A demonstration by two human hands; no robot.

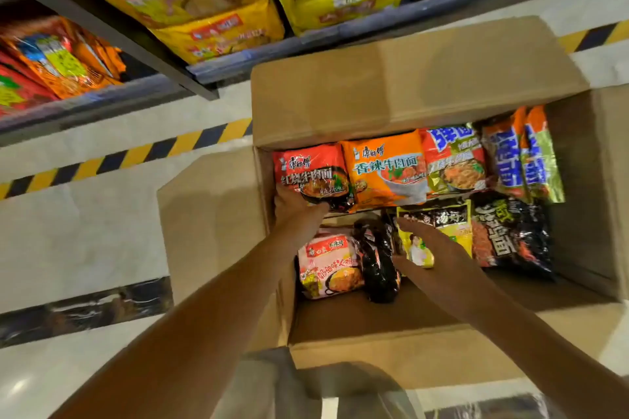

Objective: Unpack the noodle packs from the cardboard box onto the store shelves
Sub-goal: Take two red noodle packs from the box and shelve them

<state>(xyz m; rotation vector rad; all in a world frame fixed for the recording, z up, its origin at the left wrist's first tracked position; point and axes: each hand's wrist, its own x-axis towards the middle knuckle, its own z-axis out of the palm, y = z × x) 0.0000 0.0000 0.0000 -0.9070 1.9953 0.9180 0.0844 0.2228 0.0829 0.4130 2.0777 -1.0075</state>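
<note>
Reaching into open brown cardboard box (408,92) on floor below stocked store shelves (238,68) — left hand (296,204) fingers curled around red plastic noodle pack (311,173), probably for lifting; right hand (418,241) fingers pressed together, resting on yellow-and-black noodle pack (446,224).

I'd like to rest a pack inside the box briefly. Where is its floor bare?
Bare cardboard floor shows along the brown cardboard box's near wall, below the pink noodle pack and glossy black pack. The far half is crowded with packs edge to edge.
</note>
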